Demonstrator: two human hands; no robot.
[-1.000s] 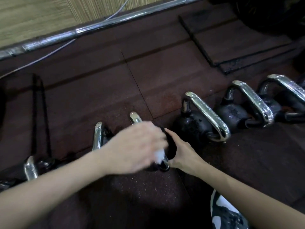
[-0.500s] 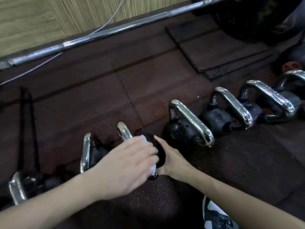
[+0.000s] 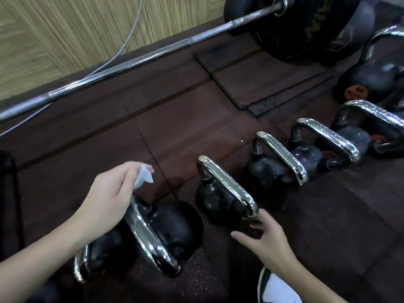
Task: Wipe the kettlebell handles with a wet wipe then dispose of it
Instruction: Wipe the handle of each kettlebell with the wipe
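Note:
A row of black kettlebells with chrome handles stands on the dark rubber floor. My left hand (image 3: 109, 194) pinches a crumpled white wet wipe (image 3: 144, 176) just above the far end of one kettlebell's chrome handle (image 3: 150, 239). That kettlebell's black body (image 3: 175, 221) sits to the right of the handle. My right hand (image 3: 265, 236) hovers with fingers spread beside the near end of the neighbouring kettlebell's handle (image 3: 227, 184), holding nothing. Further kettlebell handles (image 3: 282, 157) (image 3: 330, 138) line up to the right. Another chrome handle (image 3: 79, 267) shows under my left forearm.
A long steel barbell (image 3: 140, 60) lies across the floor at the back, with a black weight plate (image 3: 306, 29) at its right end. A grey cable (image 3: 131, 29) runs along the wooden wall. A larger kettlebell (image 3: 376, 77) stands at far right. A shoe (image 3: 277, 289) shows at the bottom.
My left hand has slid up off the middle of the handle to its far end, lifting the wipe. My right hand has let go of the kettlebell body and moved right. The view has shifted right.

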